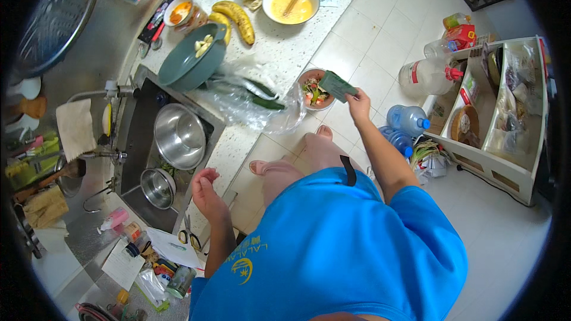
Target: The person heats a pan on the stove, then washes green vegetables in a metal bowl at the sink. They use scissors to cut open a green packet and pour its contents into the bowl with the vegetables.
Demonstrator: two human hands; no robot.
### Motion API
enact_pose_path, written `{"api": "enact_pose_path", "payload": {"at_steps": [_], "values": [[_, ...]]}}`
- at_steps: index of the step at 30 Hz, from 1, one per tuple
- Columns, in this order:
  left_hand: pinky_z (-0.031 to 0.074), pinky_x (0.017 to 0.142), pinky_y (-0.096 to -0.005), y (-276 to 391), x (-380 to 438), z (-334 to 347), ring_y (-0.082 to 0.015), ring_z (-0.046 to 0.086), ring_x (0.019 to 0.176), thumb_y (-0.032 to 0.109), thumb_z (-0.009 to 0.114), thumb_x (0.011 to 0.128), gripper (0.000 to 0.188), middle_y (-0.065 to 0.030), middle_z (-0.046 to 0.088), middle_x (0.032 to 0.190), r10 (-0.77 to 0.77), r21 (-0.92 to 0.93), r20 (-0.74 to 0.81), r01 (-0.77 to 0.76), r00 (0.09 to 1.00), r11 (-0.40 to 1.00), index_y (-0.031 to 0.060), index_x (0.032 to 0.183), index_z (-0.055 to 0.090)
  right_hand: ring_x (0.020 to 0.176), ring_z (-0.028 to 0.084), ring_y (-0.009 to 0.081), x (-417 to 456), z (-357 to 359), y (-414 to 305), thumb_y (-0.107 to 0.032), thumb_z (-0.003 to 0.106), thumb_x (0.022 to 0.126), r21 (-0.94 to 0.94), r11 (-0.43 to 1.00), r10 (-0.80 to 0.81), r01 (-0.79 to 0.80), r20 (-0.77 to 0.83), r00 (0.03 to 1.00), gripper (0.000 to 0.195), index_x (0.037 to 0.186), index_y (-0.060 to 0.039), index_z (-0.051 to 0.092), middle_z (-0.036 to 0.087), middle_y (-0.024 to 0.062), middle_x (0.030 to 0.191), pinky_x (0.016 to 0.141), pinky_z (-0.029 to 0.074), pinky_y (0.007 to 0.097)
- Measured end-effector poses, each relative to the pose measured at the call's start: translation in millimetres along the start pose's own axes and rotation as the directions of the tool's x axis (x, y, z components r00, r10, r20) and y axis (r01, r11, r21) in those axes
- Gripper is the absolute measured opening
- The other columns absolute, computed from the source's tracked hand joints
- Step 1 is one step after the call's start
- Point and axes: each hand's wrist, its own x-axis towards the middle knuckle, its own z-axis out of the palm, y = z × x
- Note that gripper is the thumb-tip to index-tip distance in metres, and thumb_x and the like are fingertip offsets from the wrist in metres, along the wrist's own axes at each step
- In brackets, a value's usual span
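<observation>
My right hand pinches one end of a flat dark green rectangle; whether it is a packet or a scouring pad I cannot tell. Its far end reaches over the rim of a pinkish-brown bin on the floor, which holds food scraps. My left hand is empty, palm up with loosely curved fingers, beside the counter edge by the sink. Two stainless steel bowls sit in the sink, a large one and a smaller one. Black-handled scissors lie near my left forearm.
On the counter are a clear plastic bag around dark green vegetables, a green colander with garlic cloves, bananas, and a bowl of beaten egg with chopsticks. Water bottles and a white drawer rack stand at right.
</observation>
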Motion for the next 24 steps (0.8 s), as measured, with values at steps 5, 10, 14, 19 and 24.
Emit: {"api": "enact_pose_path", "payload": {"at_steps": [5, 10, 14, 19, 24], "values": [[0.045, 0.083, -0.0315, 22.8, -21.8, 49.2, -0.0167, 0.056, 0.086, 0.017, 0.038, 0.099, 0.026, -0.0106, 0.059, 0.096, -0.032, 0.142, -0.016, 0.034, 0.999, 0.989, -0.0023, 0.099, 0.055, 0.077, 0.066, 0.0273, 38.9, 31.7, 62.9, -0.009, 0.062, 0.075, -0.283, 0.957, 0.084, -0.069, 0.041, 0.996, 0.019, 0.092, -0.0051, 0.069, 0.067, 0.017, 0.084, 0.071, 0.051, 0.0348], [0.042, 0.085, -0.0307, 17.0, -11.8, 73.9, -0.0166, 0.053, 0.087, 0.018, 0.039, 0.099, 0.024, -0.0096, 0.057, 0.095, -0.045, 0.153, 0.056, 0.036, 0.997, 0.988, -0.0002, 0.1, 0.054, 0.08, 0.066, 0.0295, 61.6, 70.3, 110.4, -0.006, 0.058, 0.077, -0.351, 0.926, 0.18, -0.139, 0.086, 0.98, 0.027, 0.102, -0.0075, 0.068, 0.068, 0.0173, 0.085, 0.074, 0.051, 0.0356], [0.042, 0.084, -0.0302, -5.3, 14.2, 93.1, -0.0164, 0.053, 0.088, 0.019, 0.039, 0.099, 0.024, -0.0101, 0.057, 0.096, -0.046, 0.124, 0.113, 0.031, 0.993, 0.992, 0.0002, 0.099, 0.054, 0.105, 0.056, 0.0322, 64.3, 80.7, 142.4, -0.006, 0.06, 0.074, -0.522, 0.85, 0.161, -0.066, 0.139, 0.977, 0.052, 0.125, -0.0031, 0.051, 0.058, 0.0209, 0.114, 0.09, 0.046, 0.036], [0.042, 0.084, -0.0296, 8.2, 35.8, 99.5, -0.0159, 0.054, 0.086, 0.02, 0.039, 0.1, 0.025, -0.01, 0.058, 0.096, 0.021, 0.074, 0.161, -0.033, 0.987, 0.997, 0.0, 0.1, 0.054, 0.121, 0.046, 0.0324, 51.2, 39.7, 134.1, -0.01, 0.065, 0.07, -0.626, 0.744, 0.416, -0.235, 0.159, 0.895, 0.066, 0.131, 0.0015, 0.043, 0.049, 0.024, 0.129, 0.104, 0.036, 0.0368], [0.045, 0.08, -0.0308, 36.6, 61.3, 96.3, -0.0164, 0.055, 0.085, 0.016, 0.039, 0.098, 0.024, -0.0112, 0.058, 0.098, 0.099, -0.065, 0.121, -0.092, 0.988, 0.994, -0.0015, 0.102, 0.055, 0.099, 0.061, 0.0318, 60.8, -3.2, 75.1, -0.014, 0.07, 0.069, -0.48, 0.805, 0.396, -0.349, -0.005, 0.918, 0.044, 0.111, -0.0022, 0.062, 0.058, 0.022, 0.117, 0.086, 0.048, 0.0376]]}}
